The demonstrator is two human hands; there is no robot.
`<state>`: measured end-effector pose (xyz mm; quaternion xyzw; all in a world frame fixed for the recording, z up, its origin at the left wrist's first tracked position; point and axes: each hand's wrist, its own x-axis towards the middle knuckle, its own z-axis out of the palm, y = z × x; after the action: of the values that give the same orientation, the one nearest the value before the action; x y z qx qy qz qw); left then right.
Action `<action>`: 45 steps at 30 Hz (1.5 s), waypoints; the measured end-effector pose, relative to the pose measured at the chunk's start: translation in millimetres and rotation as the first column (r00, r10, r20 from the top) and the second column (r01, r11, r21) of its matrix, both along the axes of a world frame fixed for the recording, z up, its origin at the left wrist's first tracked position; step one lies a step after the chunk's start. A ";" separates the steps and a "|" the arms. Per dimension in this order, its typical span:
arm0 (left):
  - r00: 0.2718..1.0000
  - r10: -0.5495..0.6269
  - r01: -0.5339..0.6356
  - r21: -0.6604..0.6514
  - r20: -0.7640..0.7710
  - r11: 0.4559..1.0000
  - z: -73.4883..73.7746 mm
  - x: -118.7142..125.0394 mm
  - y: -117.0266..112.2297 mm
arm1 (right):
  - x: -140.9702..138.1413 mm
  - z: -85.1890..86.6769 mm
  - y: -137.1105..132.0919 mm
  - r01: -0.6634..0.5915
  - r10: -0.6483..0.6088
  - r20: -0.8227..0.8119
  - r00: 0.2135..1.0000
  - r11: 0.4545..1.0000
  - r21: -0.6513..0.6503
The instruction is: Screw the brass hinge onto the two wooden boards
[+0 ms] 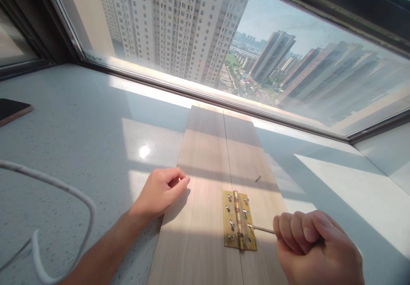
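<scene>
A brass hinge (241, 221) lies opened flat across the seam between two light wood boards (205, 148). Several screws (245, 213) stand partly raised in its holes, and the lower right hole shows no screw. My right hand (315, 246) is wrapped round a screwdriver (264, 229); its handle is hidden in the fist. The shaft points left, and its tip meets a screw on the hinge's right leaf. My left hand (165, 193) rests at the left board's edge, fingers curled and thumb against forefinger, with nothing visible between them. One loose screw (258, 178) lies on the right board.
The boards lie on a speckled pale sill (96, 148), their far end near the window frame (205, 95). A white cable (86, 204) loops at the left. A dark, flat, phone-like object (13, 110) sits at the far left. Bands of sunlight cross the surface.
</scene>
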<state>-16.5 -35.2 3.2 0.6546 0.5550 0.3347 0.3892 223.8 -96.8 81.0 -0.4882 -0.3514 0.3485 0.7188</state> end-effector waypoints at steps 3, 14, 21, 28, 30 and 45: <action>1.000 0.000 0.000 -0.017 -0.014 1.000 0.1 -0.7 -0.2 | -24.0 7.8 3.7 0.365 -0.365 0.000 0.931 0.931 -0.015; 1.000 0.016 -0.016 -0.007 0.022 1.000 2.2 -0.5 1.1 | -6.9 -14.5 -12.6 -0.008 0.033 0.191 0.981 0.991 -0.133; 0.998 0.036 -0.036 -0.001 0.059 0.999 4.3 1.5 1.8 | 15.1 -6.5 -7.0 -0.331 0.282 0.456 0.844 0.943 0.028; 0.999 0.018 -0.018 -0.014 0.030 1.000 4.7 1.2 1.2 | 43.9 6.2 16.4 -0.795 0.799 0.245 0.549 0.590 -0.142; 0.999 0.017 -0.017 -0.019 0.029 1.000 4.5 1.2 0.9 | 43.5 8.4 17.7 -0.824 0.811 0.292 0.507 0.555 -0.114; 0.999 0.027 -0.027 -0.020 0.021 0.999 1.6 0.9 0.7 | -4.8 -1.1 -3.7 -0.051 0.055 0.078 0.995 0.997 -0.052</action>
<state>-15.6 -34.5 4.7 0.6397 0.5628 0.3414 0.3969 219.0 -100.6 79.9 -0.5098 -0.3836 0.3565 0.6826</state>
